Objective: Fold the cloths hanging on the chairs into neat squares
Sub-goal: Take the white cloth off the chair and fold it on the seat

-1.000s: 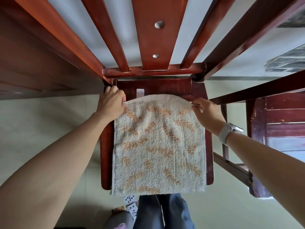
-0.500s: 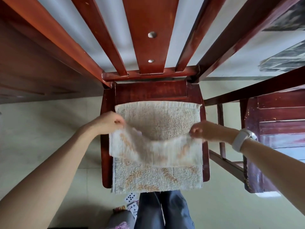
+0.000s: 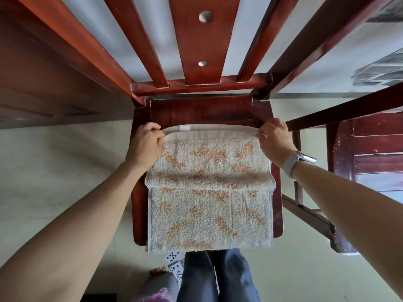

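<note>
1. Left hand (image 3: pixel 145 143): pinching far left corner of cloth (image 3: pixel 209 192); fingers curled.
2. Cloth: flat on chair seat (image 3: pixel 196 112); crease across middle; near edge overhanging seat front.
3. Right hand (image 3: pixel 275 141): pinching far right corner; watch (image 3: pixel 294 161) on wrist.

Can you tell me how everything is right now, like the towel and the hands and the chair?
towel: lying on the chair seat, partly folded, a raised crease across its middle.
left hand: pinches the towel's far left corner.
right hand: pinches the towel's far right corner.
chair: upright, its seat mostly covered by the towel.
watch: strapped on the right wrist.
playing cards: lying on the floor, face up.
</note>
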The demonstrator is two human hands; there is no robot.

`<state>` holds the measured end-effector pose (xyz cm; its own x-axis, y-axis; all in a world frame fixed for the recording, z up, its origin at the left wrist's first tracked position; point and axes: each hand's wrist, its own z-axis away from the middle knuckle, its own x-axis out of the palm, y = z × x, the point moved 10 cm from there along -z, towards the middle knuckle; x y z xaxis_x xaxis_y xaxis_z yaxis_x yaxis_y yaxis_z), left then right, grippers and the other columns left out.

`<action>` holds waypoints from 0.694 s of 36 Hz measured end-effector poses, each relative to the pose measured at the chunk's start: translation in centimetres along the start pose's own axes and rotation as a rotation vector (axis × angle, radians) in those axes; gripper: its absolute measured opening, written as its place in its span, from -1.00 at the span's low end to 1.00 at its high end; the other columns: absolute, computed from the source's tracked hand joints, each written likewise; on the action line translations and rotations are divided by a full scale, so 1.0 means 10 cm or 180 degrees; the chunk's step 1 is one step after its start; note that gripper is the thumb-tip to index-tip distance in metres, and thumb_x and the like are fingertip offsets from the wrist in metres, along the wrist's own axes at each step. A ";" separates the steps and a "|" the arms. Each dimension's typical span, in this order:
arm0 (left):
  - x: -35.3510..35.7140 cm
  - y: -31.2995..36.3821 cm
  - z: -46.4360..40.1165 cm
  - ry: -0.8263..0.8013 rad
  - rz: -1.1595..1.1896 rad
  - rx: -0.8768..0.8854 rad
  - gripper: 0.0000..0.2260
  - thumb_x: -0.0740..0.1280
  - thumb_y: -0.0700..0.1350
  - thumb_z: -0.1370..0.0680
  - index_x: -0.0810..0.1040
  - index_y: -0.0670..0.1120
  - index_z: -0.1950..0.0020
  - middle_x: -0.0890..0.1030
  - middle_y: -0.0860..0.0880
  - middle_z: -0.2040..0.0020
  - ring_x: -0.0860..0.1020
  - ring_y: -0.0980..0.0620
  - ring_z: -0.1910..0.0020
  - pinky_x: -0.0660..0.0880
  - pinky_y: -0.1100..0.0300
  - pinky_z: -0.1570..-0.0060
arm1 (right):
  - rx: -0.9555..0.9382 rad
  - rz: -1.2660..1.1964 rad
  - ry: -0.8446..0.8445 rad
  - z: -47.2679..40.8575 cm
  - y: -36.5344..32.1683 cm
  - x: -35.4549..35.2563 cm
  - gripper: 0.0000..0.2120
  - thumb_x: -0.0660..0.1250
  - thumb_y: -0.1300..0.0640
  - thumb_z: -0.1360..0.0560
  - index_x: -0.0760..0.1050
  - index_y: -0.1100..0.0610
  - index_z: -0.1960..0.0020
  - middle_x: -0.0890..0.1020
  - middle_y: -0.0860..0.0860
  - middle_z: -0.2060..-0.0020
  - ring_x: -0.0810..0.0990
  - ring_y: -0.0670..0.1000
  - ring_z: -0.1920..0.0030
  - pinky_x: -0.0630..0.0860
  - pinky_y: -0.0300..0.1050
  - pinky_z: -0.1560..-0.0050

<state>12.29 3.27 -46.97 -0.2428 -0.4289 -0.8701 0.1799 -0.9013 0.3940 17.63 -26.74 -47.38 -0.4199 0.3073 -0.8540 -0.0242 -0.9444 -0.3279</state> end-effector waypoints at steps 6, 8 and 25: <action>-0.07 -0.08 0.00 -0.0053 0.0072 -0.0059 -0.85 0.34 -0.25 -0.48 0.64 -0.22 0.00 0.63 -0.14 0.00 0.44 -0.17 0.00 0.36 0.01 -0.02 | 0.0111 -0.0110 -0.0264 -0.02 0.01 0.03 -0.78 0.20 0.16 -0.54 0.52 0.25 -0.08 0.58 0.17 -0.01 0.42 0.17 -0.08 0.34 0.00 -0.09; -0.12 -0.10 0.00 -0.0068 0.0179 -0.0082 -0.85 0.37 -0.21 -0.46 0.64 -0.20 0.01 0.64 -0.12 0.02 0.45 -0.13 -0.01 0.35 0.04 -0.02 | 0.0093 -0.0184 -0.0272 -0.01 0.00 -0.02 -0.78 0.19 0.18 -0.55 0.53 0.27 -0.08 0.58 0.18 0.00 0.45 0.14 -0.03 0.38 -0.02 -0.04; -0.75 0.11 0.52 0.0032 0.0603 0.0054 -0.87 0.34 -0.22 -0.50 0.64 -0.17 0.00 0.64 -0.08 0.03 0.46 0.12 0.08 0.32 0.27 0.01 | -0.0481 -0.0255 0.0145 0.56 -0.02 -0.72 -0.84 0.26 0.26 -0.51 0.56 0.29 -0.03 0.62 0.20 0.03 0.54 0.18 -0.01 0.38 -0.09 -0.04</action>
<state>9.35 5.15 -38.47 -0.1966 -0.5905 -0.7827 0.2055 -0.8054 0.5560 15.60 -29.42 -38.92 -0.3804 0.3892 -0.8389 0.0820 -0.8894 -0.4498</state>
